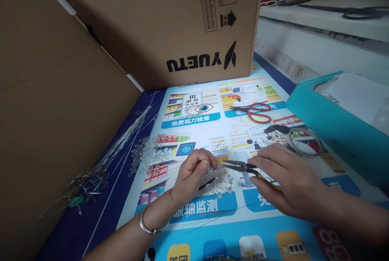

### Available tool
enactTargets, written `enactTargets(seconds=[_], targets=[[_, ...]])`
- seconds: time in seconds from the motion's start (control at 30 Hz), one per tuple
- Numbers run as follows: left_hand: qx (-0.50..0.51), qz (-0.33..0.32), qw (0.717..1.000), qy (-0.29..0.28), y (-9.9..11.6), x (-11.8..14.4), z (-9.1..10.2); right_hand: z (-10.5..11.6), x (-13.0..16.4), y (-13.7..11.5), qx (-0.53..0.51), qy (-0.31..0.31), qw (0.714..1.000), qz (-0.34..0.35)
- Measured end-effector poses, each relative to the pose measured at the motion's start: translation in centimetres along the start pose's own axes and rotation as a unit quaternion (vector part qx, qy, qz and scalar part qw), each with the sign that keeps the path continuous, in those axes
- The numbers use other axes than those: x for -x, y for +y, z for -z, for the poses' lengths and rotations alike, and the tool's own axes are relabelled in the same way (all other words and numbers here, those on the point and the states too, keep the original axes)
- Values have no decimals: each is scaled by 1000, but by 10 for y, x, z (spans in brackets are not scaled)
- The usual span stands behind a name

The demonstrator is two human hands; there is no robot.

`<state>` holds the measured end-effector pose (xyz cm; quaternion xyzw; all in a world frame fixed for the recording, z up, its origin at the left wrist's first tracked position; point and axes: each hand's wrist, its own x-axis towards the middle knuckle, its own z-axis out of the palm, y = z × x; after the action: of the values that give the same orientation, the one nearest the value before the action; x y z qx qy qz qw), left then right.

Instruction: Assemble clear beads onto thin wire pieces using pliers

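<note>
My left hand (196, 174) is closed, thumb against the fingers, pinching a wire piece strung with clear beads (223, 182) that hangs below and to the right of the fingertips. In my right hand (282, 176) is a pair of needle-nose pliers (241, 166) with dark jaws and yellow handles. Their jaws point left, with the tips close to the left fingertips and the upper end of the beaded piece. Whether the tips touch the wire is too small to tell. Loose clear beads (148, 151) lie in a heap left of my left hand.
A bundle of thin wires (121, 139) lies at the left. Red-handled scissors (258, 113) and a roll of clear tape (304, 142) lie beyond my right hand. A teal box (331, 131) stands at the right. Tall cardboard (170, 22) walls the back and left.
</note>
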<state>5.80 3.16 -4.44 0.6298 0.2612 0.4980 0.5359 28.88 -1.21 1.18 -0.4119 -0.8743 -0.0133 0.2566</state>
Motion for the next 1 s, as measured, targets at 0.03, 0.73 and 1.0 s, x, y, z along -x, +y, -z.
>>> enactTargets(seconds=[0.03, 0.73, 1.0], targets=[[-23, -7, 1000, 1, 0, 0, 0, 1, -1, -1, 1, -11, 1000, 7], [-69, -9, 994, -85, 0, 3, 5, -9, 2, 10, -69, -173, 981, -56], [-120, 20, 987, -102, 1, 3, 6, -10, 1, 8, -36, -173, 984, -35]])
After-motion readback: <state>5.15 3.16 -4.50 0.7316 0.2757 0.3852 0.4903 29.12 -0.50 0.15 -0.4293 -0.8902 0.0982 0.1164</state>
